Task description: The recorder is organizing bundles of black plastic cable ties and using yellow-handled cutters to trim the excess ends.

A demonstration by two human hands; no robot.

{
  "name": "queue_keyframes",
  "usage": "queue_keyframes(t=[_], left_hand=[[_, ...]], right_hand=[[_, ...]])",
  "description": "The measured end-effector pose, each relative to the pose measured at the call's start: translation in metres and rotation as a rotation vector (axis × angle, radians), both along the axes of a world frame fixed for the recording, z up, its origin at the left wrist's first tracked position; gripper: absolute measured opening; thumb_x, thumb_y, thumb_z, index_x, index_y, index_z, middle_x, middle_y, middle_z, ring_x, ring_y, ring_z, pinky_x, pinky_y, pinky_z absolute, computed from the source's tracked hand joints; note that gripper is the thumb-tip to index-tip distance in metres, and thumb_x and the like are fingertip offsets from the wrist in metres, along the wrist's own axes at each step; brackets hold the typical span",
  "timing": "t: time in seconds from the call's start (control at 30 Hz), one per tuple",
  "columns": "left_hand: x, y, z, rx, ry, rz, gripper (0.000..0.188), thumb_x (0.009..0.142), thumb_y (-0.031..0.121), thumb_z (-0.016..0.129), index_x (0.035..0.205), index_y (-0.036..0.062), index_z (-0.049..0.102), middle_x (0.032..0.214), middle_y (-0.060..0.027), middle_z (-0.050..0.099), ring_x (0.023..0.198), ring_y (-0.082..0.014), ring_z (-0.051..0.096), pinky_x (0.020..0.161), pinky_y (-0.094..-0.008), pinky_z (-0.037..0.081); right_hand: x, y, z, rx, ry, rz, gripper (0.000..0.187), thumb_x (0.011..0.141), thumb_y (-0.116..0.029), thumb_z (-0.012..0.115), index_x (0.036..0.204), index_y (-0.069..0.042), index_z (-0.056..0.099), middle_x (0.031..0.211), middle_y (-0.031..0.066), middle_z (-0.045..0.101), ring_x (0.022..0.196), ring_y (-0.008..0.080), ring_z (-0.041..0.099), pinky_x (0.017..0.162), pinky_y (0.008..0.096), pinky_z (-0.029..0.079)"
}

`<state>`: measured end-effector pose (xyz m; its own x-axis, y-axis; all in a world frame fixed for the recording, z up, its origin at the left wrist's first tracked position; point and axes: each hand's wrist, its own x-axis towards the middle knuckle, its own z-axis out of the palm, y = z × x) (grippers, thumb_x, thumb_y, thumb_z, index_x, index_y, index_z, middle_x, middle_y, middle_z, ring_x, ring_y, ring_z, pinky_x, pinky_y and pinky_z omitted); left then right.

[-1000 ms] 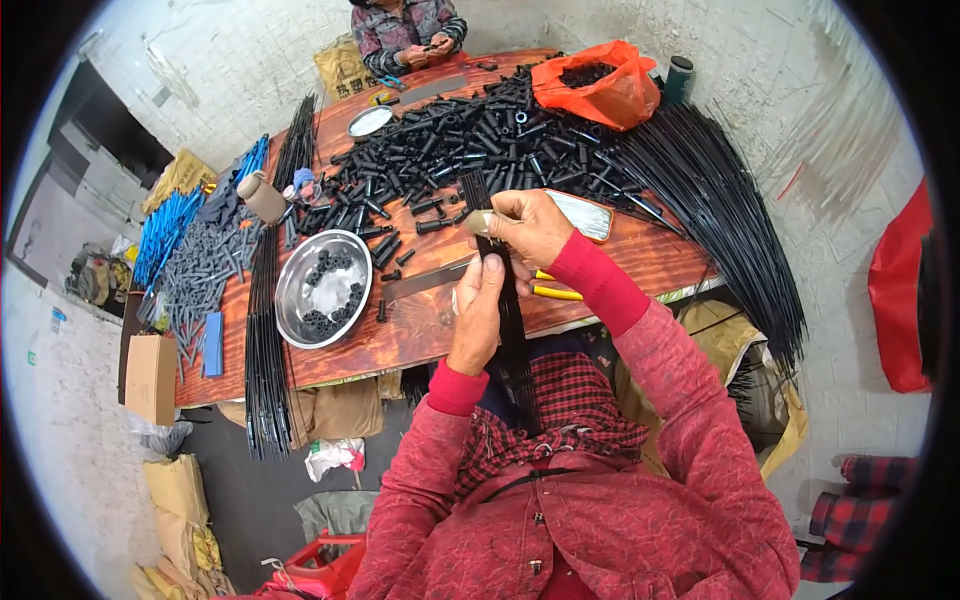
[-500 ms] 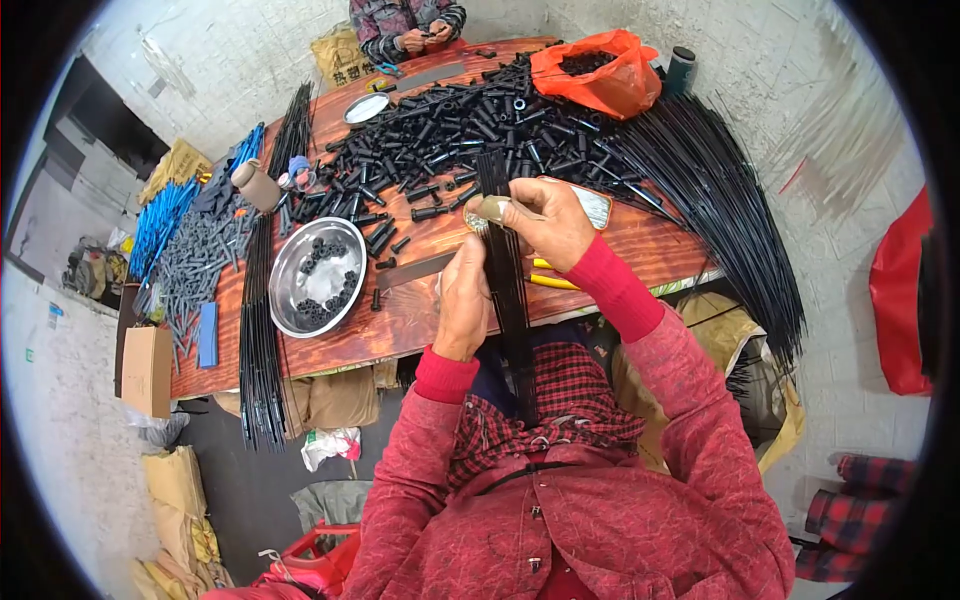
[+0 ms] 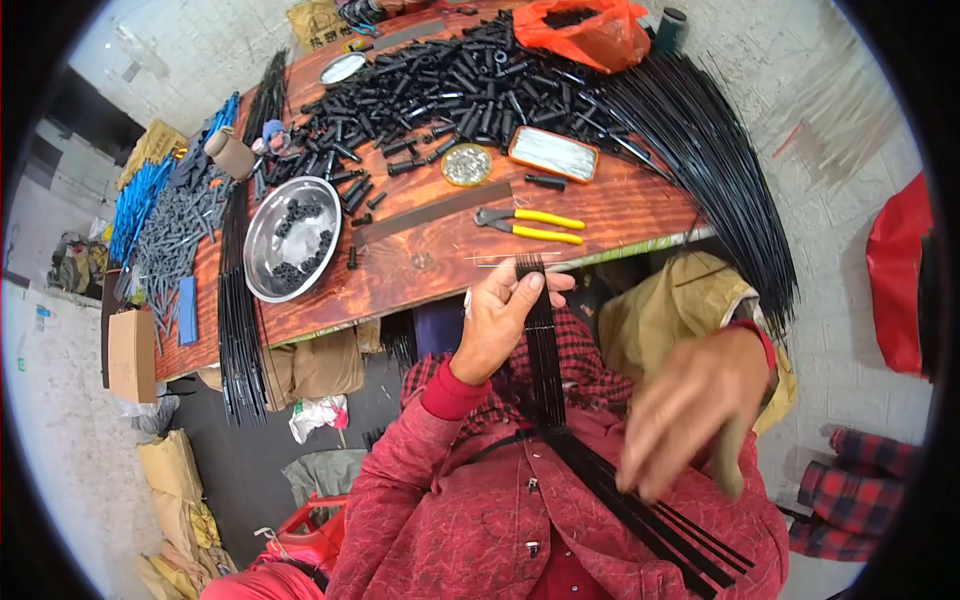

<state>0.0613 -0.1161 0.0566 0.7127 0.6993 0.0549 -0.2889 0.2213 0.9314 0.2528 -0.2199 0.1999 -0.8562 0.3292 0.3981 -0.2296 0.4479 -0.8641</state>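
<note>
Left grip pinched; right grip lower, blurred

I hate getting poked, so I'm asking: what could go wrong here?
The thin, straight silver metal wires sticking out beside the left hand might prick it. The bundle of long, thin black strips fans apart at its lower end, so it might tangle. The long, slender black rods hanging over the right edge of the red-brown wooden table could slide off if bumped.

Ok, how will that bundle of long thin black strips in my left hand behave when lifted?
The bundle is probably flexible, since it bends against the red jacket. Its lower ends may splay, as they fan apart. The thin, shiny wires jutting sideways by your left hand could snag.
</note>
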Motion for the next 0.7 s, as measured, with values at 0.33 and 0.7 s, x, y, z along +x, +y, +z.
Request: queue_keyframes(t=[0.33, 0.7], left_hand=[[-0.015, -0.012, 0.028, 0.049, 0.114, 0.077, 0.028, 0.1, 0.022, 0.057, 0.114, -0.0017, 0.062, 0.082, -0.0033, 0.066, 0.065, -0.0044, 0.058, 0.057, -0.0192, 0.048], [-0.028, 0.001, 0.032, -0.089, -0.009, 0.347, 0.043, 0.101, 0.028, 0.055, 0.132, -0.0022, 0.056, 0.1, -0.0075, 0.066, 0.081, -0.0102, 0.058, 0.071, -0.0254, 0.05]], right_hand=[[-0.049, 0.01, -0.108, -0.659, 0.037, -0.857, 0.03, 0.096, -0.018, 0.059, 0.119, 0.001, 0.055, 0.101, 0.0043, 0.062, 0.094, 0.0109, 0.057, 0.084, 0.0293, 0.049], [-0.075, 0.017, -0.122, -0.718, 0.209, -1.05, 0.03, 0.103, -0.024, 0.049, 0.11, 0.004, 0.054, 0.083, 0.0107, 0.066, 0.072, 0.015, 0.063, 0.069, 0.0289, 0.053]])
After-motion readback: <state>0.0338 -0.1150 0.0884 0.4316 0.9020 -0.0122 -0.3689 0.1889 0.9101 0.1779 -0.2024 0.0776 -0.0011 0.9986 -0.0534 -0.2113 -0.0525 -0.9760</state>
